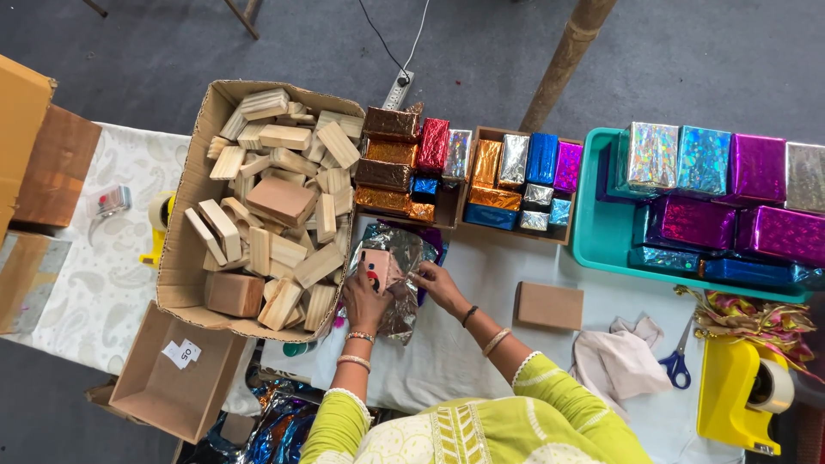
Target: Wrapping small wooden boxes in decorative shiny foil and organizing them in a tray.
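Left hand holding small box, right hand folding silver foil

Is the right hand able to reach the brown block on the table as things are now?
Probably yes. The brown block lies bare on the white table, just beside the right hand, with nothing between them. But that hand is touching the silver wrapping foil.

Hidden, cropped, or too small to read

At frame centre the pink block is partly covered by the left hand and silver foil sheet, so its full shape cannot be told; at the right edge the silver parcel is cut off; at the upper left edge the orange box is cropped; the label on the small cardboard box is too small to tell.
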